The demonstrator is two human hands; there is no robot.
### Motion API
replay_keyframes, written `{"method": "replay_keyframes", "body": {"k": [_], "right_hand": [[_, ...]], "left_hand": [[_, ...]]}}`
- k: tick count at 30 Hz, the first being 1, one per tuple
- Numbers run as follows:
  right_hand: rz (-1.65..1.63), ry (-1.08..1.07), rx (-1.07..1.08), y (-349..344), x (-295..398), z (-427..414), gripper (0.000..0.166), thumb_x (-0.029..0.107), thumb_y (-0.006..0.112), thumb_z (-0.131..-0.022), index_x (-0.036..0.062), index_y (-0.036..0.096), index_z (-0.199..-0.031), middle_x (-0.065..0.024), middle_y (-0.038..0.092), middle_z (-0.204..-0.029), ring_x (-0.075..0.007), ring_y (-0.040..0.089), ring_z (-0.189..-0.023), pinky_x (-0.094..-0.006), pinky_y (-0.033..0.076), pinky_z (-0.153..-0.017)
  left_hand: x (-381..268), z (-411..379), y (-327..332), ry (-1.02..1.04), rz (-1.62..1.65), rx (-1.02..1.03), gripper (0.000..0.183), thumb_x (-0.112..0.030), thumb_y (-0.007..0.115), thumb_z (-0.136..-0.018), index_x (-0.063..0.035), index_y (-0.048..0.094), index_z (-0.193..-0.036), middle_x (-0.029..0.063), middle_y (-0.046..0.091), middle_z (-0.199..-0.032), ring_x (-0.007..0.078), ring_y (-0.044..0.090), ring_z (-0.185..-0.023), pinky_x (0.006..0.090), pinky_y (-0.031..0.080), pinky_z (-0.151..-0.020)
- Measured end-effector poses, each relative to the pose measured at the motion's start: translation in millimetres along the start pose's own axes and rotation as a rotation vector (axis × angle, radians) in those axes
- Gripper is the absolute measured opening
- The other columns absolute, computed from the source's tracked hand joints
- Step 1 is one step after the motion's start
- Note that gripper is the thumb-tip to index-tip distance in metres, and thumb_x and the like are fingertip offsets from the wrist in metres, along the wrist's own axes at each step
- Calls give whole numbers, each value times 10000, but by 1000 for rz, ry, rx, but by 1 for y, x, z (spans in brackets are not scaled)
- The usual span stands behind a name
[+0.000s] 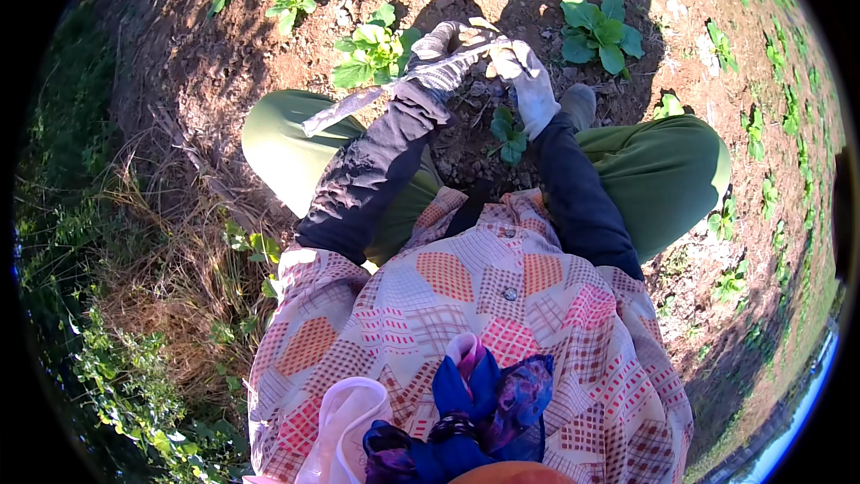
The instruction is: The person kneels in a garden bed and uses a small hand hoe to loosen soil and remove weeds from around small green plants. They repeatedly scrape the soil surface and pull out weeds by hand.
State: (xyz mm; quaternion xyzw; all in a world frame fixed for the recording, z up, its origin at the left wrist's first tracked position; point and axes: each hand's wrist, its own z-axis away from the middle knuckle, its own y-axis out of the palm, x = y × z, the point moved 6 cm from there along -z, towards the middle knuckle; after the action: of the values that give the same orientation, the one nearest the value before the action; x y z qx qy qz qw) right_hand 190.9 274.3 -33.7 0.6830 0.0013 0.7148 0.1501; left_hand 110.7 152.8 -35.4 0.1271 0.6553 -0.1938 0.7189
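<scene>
My left hand (440, 60), in a grey striped work glove, is bent inward with its fingers curled close to the other hand. My right hand (526, 81), in a whitish glove, appears to grip one end of a long, narrow, pale tool (344, 111). This tool crosses above my left hand and wrist, and its wider flat end lies over my left knee. Whether my left fingers hold anything is hidden. Below the hands, a small leafy seedling (508, 136) grows from the soil between my legs. Larger leafy plants flank the hands, one at left (376, 47) and one at right (600, 33).
Bent knees in green trousers (652, 175) stand on both sides. More seedlings (292, 5) grow in rows across brown soil (222, 60), many toward the right. Dry grass (181, 282) and green weeds (134, 376) border the left. A knotted blue scarf (470, 410) hangs at my chest.
</scene>
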Motion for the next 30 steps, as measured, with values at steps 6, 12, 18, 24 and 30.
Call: {"method": "replay_keyframes", "body": {"k": [6, 12, 18, 24, 30], "right_hand": [[-127, 79, 74, 8, -2, 1, 168, 145, 487, -853, 25, 507, -969, -38, 545, -711, -104, 470, -591, -241, 398, -531], [-55, 10, 67, 12, 10, 3, 168, 157, 472, -864, 32, 501, -971, -32, 526, -698, -100, 473, -578, -246, 409, -499], [-143, 67, 25, 7, 1, 1, 165, 164, 478, -875, 29, 494, -968, -33, 527, -705, -100, 479, -571, -246, 420, -488], [-158, 55, 16, 4, 7, 3, 152, 132, 484, -863, 30, 490, -976, -38, 529, -721, -109, 484, -576, -251, 427, -523], [-118, 93, -74, 0, 3, 7, 182, 121, 480, -864, 44, 492, -1029, -29, 534, -736, -103, 478, -586, -237, 411, -539]], "left_hand": [[-11, -2, -23, 110, -51, -138, 244, -107, 654, -780, 2, 557, -976, 29, 584, -809, 90, 533, -743, 222, 448, -652], [-23, -7, -53, 51, -404, -393, 333, -209, 703, -752, 6, 571, -970, 18, 571, -731, 87, 510, -651, 227, 432, -573], [-14, -10, -38, 191, -13, -308, 259, -194, 679, -773, -24, 567, -934, 22, 604, -802, 100, 546, -706, 225, 463, -602], [6, -20, -30, -33, 220, -99, 294, -145, 662, -780, -17, 550, -1020, 63, 617, -903, 122, 564, -810, 255, 474, -714], [9, -5, -9, -10, 199, 56, 320, -184, 676, -774, -23, 557, -1023, 57, 626, -899, 114, 566, -799, 253, 468, -708]]}}
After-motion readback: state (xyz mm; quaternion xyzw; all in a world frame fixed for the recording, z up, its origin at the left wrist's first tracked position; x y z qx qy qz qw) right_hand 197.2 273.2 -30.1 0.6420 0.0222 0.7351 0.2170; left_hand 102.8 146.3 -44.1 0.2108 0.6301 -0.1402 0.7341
